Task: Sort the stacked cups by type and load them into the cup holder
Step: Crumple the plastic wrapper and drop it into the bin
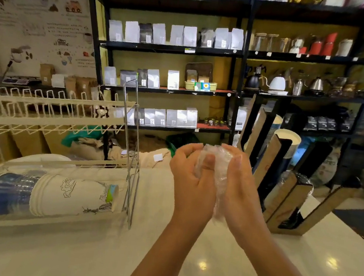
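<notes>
Currently left hand (pixel 191 174) and right hand (pixel 239 178) pressed together, balling clear plastic wrap (pixel 216 163), likely cup-sleeve packaging; cup holder (pixel 285 194) part loaded.

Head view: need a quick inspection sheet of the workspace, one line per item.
Surface: white counter, glossy, light glare.
Job's things: stacked paper cups lying sideways under the wire rack; wooden cup holder at right, slots partly loaded.
Clutter: crumpled clear plastic wrap.
Grippers: left hand and right hand both closed on the wrap.
Cables: nothing seen.
Surroundings: black shelving with bags and kettles.
</notes>
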